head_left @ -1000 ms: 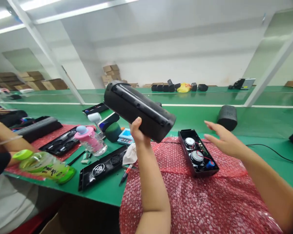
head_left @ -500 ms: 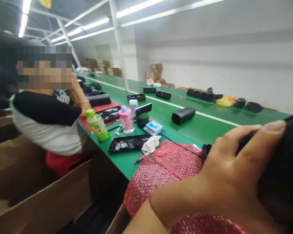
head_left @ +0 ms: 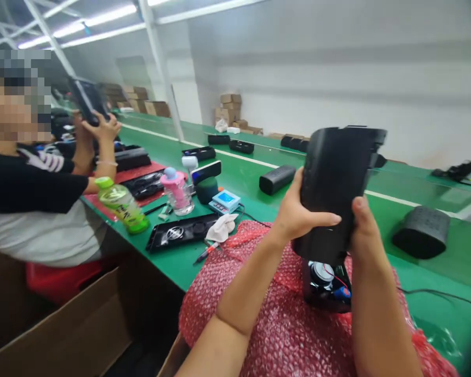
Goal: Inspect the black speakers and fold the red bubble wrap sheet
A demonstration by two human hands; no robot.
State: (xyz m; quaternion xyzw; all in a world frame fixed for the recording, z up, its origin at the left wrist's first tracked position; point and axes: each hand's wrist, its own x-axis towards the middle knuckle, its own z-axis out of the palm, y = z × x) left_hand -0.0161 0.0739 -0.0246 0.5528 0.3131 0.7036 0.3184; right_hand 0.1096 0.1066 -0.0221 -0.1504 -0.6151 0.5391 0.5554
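Observation:
A black speaker housing (head_left: 335,183) is held up on end in front of me, above the red bubble wrap (head_left: 282,324). My left hand (head_left: 298,217) is wrapped round its lower left side. Gripping the lower right side is my right hand (head_left: 363,230), thumb on the front. Below them an open black speaker shell (head_left: 325,283) with round drivers and red wires lies on the wrap.
A person at my left holds up another black part (head_left: 87,99). On the green bench (head_left: 251,183) stand a green bottle (head_left: 122,205), a pink bottle (head_left: 175,191), a black panel (head_left: 182,230), a small meter (head_left: 224,201) and black speakers (head_left: 422,231).
The housing was in my left hand alone, tilted; both hands now hold it upright. My view swung left and came partly back. The person beside me has raised a black part.

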